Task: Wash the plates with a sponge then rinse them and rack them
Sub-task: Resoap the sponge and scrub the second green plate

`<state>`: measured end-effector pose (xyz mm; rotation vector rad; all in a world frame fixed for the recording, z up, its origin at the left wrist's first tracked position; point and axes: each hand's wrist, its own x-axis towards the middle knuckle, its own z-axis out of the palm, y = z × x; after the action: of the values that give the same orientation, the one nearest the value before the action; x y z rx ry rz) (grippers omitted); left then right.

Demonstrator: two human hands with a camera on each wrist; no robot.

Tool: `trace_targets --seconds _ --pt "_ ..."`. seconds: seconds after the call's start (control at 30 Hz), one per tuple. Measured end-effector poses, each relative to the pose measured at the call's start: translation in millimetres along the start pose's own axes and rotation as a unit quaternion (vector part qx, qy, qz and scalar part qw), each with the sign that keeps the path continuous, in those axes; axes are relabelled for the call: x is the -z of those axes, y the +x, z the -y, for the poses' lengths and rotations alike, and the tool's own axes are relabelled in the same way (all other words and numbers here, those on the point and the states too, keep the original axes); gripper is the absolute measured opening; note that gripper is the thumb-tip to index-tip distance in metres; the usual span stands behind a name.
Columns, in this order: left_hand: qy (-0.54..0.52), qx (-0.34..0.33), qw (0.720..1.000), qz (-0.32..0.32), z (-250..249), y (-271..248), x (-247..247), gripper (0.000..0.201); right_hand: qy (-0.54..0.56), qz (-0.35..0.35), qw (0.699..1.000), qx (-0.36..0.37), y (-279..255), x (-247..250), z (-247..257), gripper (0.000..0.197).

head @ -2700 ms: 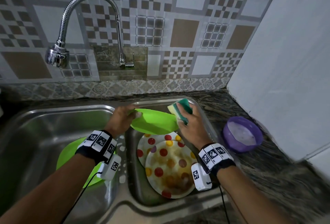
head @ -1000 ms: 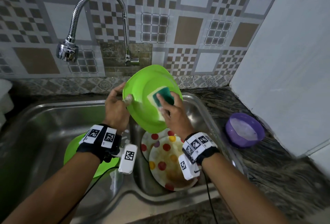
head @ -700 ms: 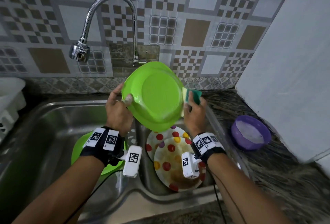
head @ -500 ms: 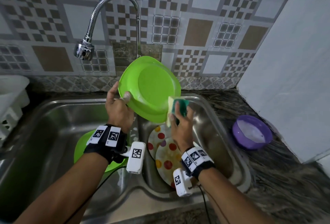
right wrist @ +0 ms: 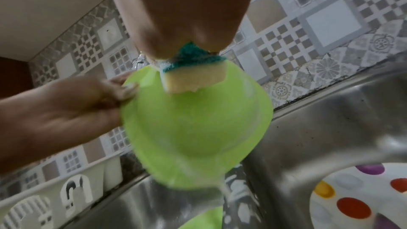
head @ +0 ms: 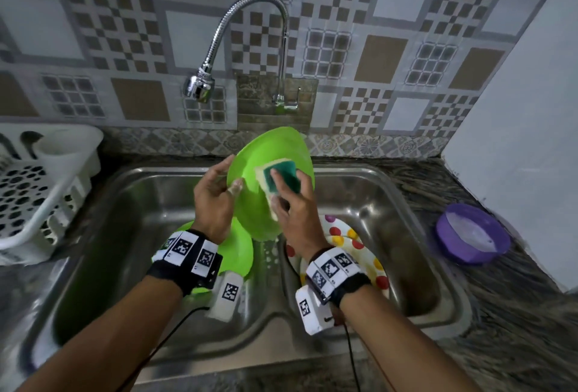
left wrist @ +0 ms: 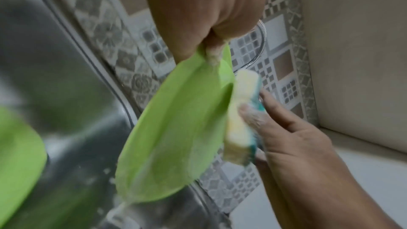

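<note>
A green plate (head: pixel 262 191) (left wrist: pixel 176 137) (right wrist: pixel 193 124) stands nearly on edge above the divider of the double sink (head: pixel 156 323). My left hand (head: pixel 215 197) (right wrist: pixel 88 104) pinches its left rim. My right hand (head: pixel 297 223) (left wrist: pixel 286 128) grips a yellow and green sponge (head: pixel 278 179) (left wrist: pixel 240 119) (right wrist: pixel 193 77) and presses it against the plate's face. Soapy water runs off the plate's lower edge. A second green plate (head: pixel 237 254) lies in the left basin. Polka-dot plates (head: pixel 369 254) (right wrist: pixel 356 198) are stacked in the right basin.
A white dish rack (head: pixel 40 191) stands on the counter at the left. A purple bowl of soapy liquid (head: pixel 472 238) sits on the dark stone counter at the right. The curved tap (head: pixel 200 88) hangs over the left basin. A white wall panel (head: pixel 516 141) closes the right side.
The sponge has gone from the plate's lower right edge up onto its face. The plate has come lower and turned more edge-on. The view has swung left, so the rack shows more.
</note>
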<state>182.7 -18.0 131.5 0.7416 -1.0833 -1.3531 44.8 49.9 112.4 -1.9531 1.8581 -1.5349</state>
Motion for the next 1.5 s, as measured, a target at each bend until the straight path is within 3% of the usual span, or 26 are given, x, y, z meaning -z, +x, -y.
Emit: trace_targets --seconds 0.2,0.27,0.33,0.4,0.47,0.57,0.67,0.8,0.9,1.0,1.07,1.23,1.3,1.37,1.5 --pt "0.087 -0.041 0.995 -0.009 -22.0 23.5 84.0 0.039 0.013 -0.044 0.998 -0.038 21.5 1.8 -2.1 0.046" --pt "0.123 -0.065 0.990 0.016 -25.8 27.4 104.1 0.039 0.010 -0.039 0.998 -0.048 22.8 -0.5 -2.4 0.046" --pt "0.221 -0.094 0.968 0.069 -19.9 30.4 120.1 0.035 -0.005 -0.034 0.998 -0.048 22.9 -4.7 -4.8 0.045" --pt "0.338 -0.103 0.928 0.115 -6.9 32.0 133.2 0.032 -0.019 -0.019 0.998 -0.056 22.0 -10.2 -7.1 0.044" --pt "0.397 -0.094 0.904 0.127 8.4 31.3 140.9 0.029 -0.016 0.001 0.997 -0.080 19.0 -14.3 -7.9 0.043" --pt "0.450 -0.043 0.879 0.151 35.7 26.3 145.5 0.026 -0.005 0.024 0.993 -0.113 12.1 -15.9 -10.2 0.043" --pt "0.453 0.000 0.864 0.222 60.5 25.0 151.9 0.048 -0.004 0.035 0.992 -0.120 5.6 -12.1 -14.3 0.044" --pt "0.452 0.147 0.807 0.351 75.9 18.9 153.2 0.038 -0.010 0.035 0.990 -0.136 -0.4 -1.2 -19.1 0.044" --pt "0.414 0.258 0.788 0.377 92.3 12.8 160.0 0.040 -0.027 0.025 0.989 -0.141 -4.2 5.4 -22.7 0.044" --pt "0.293 0.404 0.811 0.306 93.8 12.2 155.2 0.024 -0.048 0.024 0.988 -0.148 -10.2 13.2 -28.6 0.045" --pt "0.228 0.428 0.833 0.266 95.1 17.2 150.8 0.031 -0.053 0.026 0.985 -0.160 -15.5 20.5 -33.1 0.045" --pt "0.193 0.362 0.881 0.238 76.0 31.9 120.2 0.009 -0.091 0.021 0.979 -0.184 -22.2 55.1 -45.9 0.045" --pt "0.241 0.317 0.873 0.281 66.2 37.0 94.9 0.023 -0.124 0.015 0.974 -0.186 -20.5 76.7 -51.5 0.045" --pt "0.300 0.264 0.859 0.320 58.1 34.9 60.1 0.024 -0.150 -0.001 0.970 -0.192 -18.4 102.5 -59.9 0.045" --pt "0.259 0.210 0.881 0.335 68.7 29.0 -18.3 0.024 -0.186 -0.034 0.960 -0.208 -16.7 165.4 -86.3 0.046"
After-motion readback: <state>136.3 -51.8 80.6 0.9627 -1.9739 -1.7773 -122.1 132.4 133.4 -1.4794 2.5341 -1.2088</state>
